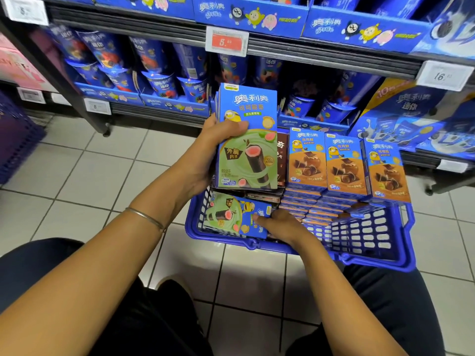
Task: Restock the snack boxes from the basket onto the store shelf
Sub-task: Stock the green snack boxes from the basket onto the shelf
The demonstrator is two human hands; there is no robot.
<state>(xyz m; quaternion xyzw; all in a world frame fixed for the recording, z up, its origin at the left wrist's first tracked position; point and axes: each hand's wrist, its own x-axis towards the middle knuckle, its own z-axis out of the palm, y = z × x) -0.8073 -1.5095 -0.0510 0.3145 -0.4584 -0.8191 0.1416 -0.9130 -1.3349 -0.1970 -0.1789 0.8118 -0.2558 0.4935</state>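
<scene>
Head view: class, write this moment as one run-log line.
left hand grips upright green boxes | right hand touches flat green box in basket | orange boxes stand in basket

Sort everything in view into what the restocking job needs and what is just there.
Job: left hand gripping upright green boxes; right hand on the flat green box; orange boxes; blue basket; shelf.
Just there: red price tag; cup snacks; purple crate; bangle.
</scene>
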